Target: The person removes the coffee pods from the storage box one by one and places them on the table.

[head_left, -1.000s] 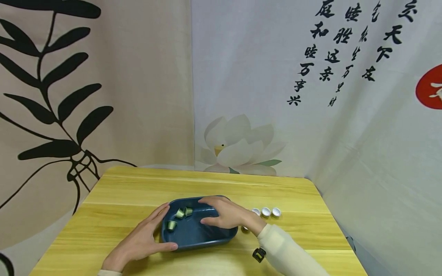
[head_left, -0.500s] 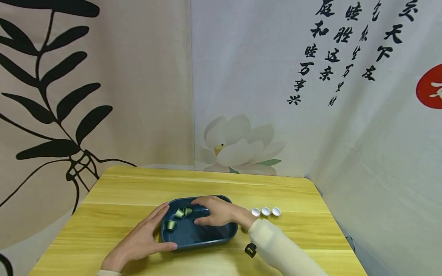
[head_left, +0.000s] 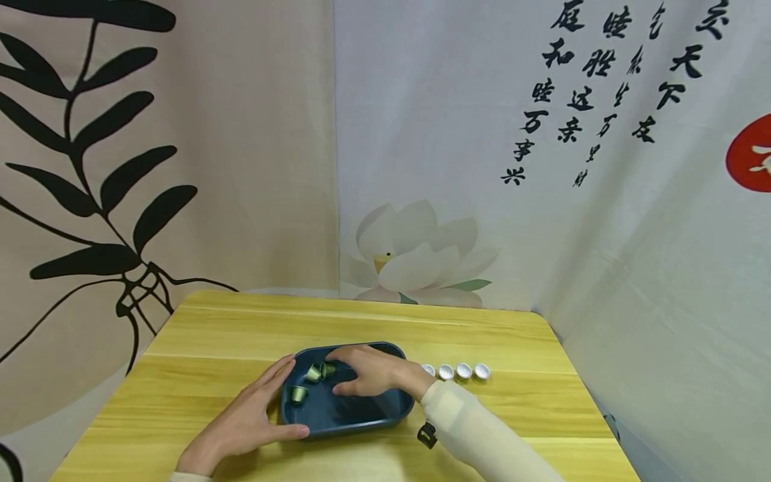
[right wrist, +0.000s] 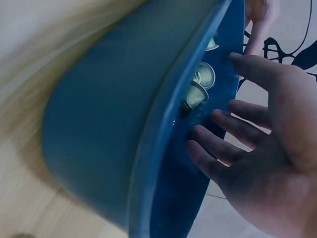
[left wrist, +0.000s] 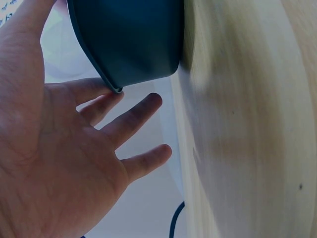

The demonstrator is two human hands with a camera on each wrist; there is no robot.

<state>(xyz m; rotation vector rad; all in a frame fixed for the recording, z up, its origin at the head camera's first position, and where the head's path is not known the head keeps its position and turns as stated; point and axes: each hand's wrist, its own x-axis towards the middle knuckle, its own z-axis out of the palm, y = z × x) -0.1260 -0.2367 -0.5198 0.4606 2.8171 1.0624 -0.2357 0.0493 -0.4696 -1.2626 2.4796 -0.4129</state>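
A dark blue tray (head_left: 355, 415) stands on the table with three green coffee capsules inside. One capsule (head_left: 298, 394) lies near its left end; two others (head_left: 314, 373) sit close together further back. My left hand (head_left: 243, 418) spans the tray's left end, thumb at the near rim and fingers along the far-left edge. In the left wrist view its fingers are spread, with a fingertip right at the tray's rim (left wrist: 120, 90). My right hand (head_left: 370, 371) reaches over the tray, fingers extended toward the paired capsules (right wrist: 204, 76), and holds nothing.
Right of the tray, several white-topped round capsules (head_left: 464, 371) stand in a row on the wooden table (head_left: 512, 415); the leftmost is partly covered by my right wrist. A printed cloth backdrop (head_left: 421, 134) hangs behind the table.
My right hand has moved left over the tray, closer to the paired green capsules, and more of the white-topped row now shows. My left hand and the tray stay in place.
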